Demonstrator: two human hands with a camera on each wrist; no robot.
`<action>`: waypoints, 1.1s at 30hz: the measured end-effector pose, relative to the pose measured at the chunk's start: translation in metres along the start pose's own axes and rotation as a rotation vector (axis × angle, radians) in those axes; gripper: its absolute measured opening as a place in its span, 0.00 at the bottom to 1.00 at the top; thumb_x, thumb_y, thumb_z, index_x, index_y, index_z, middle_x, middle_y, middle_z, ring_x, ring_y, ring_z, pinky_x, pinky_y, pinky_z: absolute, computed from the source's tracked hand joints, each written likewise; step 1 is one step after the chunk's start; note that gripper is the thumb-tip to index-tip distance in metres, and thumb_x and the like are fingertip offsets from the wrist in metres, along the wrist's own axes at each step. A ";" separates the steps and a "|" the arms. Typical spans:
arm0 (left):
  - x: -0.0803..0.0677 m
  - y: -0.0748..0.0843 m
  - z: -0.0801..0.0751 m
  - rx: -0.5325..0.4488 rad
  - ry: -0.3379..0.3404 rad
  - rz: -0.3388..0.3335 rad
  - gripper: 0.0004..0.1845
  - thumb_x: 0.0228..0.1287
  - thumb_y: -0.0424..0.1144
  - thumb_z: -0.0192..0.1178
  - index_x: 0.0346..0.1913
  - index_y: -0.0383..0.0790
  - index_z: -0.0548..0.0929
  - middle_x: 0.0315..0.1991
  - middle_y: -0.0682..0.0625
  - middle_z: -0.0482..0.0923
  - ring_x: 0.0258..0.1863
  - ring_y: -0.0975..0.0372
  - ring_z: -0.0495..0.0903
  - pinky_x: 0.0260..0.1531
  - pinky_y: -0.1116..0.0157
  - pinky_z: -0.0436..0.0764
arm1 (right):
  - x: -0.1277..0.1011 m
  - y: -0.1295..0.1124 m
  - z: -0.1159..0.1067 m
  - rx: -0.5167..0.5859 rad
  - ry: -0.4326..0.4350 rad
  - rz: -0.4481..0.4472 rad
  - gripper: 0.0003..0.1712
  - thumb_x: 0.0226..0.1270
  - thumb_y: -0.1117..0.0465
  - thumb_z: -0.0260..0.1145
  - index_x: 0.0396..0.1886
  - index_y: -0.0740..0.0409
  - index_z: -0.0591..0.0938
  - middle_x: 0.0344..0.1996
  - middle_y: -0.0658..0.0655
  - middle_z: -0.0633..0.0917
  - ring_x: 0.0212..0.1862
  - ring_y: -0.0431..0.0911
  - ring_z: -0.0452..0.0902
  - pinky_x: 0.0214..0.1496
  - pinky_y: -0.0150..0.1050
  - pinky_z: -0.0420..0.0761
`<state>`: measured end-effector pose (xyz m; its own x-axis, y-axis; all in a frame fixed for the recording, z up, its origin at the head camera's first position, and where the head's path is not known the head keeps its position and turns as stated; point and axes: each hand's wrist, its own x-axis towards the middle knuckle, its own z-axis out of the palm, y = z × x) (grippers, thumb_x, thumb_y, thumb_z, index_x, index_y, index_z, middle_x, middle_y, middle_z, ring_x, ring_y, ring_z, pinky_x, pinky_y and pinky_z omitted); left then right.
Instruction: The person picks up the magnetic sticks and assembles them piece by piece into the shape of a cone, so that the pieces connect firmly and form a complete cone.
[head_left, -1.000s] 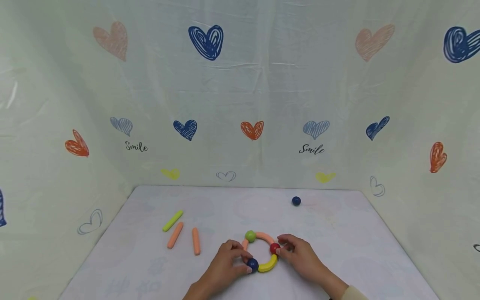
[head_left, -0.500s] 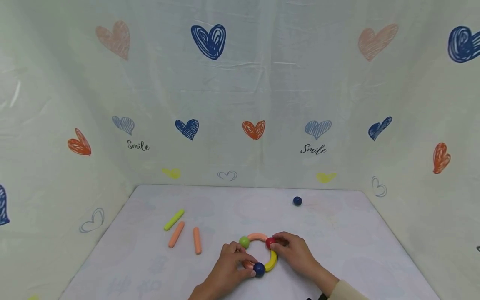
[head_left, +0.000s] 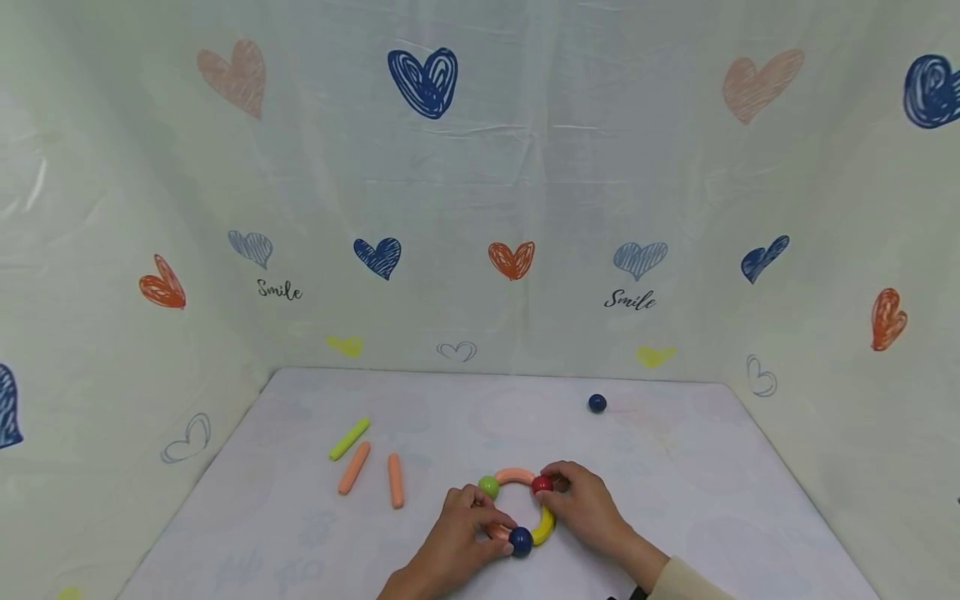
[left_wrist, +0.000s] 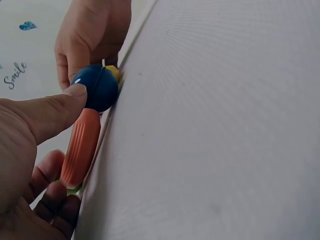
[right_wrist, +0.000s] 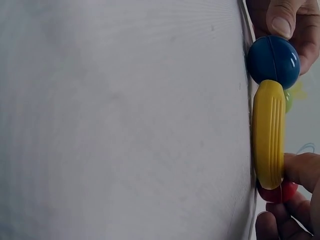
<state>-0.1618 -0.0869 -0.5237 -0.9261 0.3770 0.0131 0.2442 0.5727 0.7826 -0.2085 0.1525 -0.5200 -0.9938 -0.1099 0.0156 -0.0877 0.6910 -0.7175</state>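
Note:
A ring of balls and curved rods lies on the table between both hands. My left hand [head_left: 468,533] pinches its blue ball [head_left: 521,542] between thumb and index finger; the thumb [left_wrist: 75,95] presses the ball in the left wrist view. Beside that ball runs an orange curved rod [left_wrist: 81,150], near the other left fingers. The right hand [head_left: 588,508] holds the red ball [head_left: 542,484] between thumb and fingers. A yellow curved rod [right_wrist: 270,135] joins red to blue. Opposite, a green ball [head_left: 489,486] meets another orange curved rod [head_left: 514,475].
Left of the ring lie a lime-green straight rod [head_left: 349,439] and two orange straight rods, one slanted [head_left: 354,468] and one near upright in view [head_left: 396,481]. A loose dark blue ball [head_left: 597,403] sits near the table's back edge. Heart-printed curtain [head_left: 480,167] surrounds the table [head_left: 675,467].
The ring has turned counterclockwise: its green ball moved left and toward me, the red ball up and left, the blue ball right. Both hands moved with it; the last half second shows little motion.

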 end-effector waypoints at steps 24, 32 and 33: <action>0.013 -0.012 -0.072 0.023 0.334 -0.053 0.11 0.66 0.44 0.74 0.50 0.54 0.91 0.48 0.60 0.81 0.53 0.56 0.79 0.49 0.63 0.81 | -0.001 0.002 0.000 0.006 -0.003 0.016 0.17 0.63 0.56 0.80 0.49 0.51 0.86 0.37 0.47 0.83 0.41 0.43 0.74 0.41 0.33 0.77; 0.008 -0.048 -0.150 0.048 0.475 -0.120 0.17 0.72 0.41 0.70 0.61 0.45 0.87 0.59 0.46 0.82 0.57 0.49 0.79 0.55 0.55 0.79 | 0.000 0.002 0.000 0.037 -0.022 0.033 0.18 0.63 0.54 0.80 0.50 0.52 0.86 0.38 0.48 0.83 0.41 0.44 0.74 0.40 0.32 0.77; 0.006 -0.053 -0.158 0.054 0.484 -0.126 0.18 0.73 0.42 0.69 0.62 0.45 0.87 0.60 0.45 0.82 0.58 0.49 0.78 0.56 0.55 0.79 | 0.000 0.002 0.000 0.036 -0.022 0.035 0.18 0.62 0.54 0.80 0.50 0.52 0.86 0.37 0.48 0.83 0.40 0.43 0.74 0.40 0.32 0.77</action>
<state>-0.2261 -0.2300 -0.4666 -0.9734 -0.0709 0.2178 0.1246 0.6339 0.7633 -0.2090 0.1539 -0.5217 -0.9945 -0.1020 -0.0250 -0.0500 0.6687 -0.7418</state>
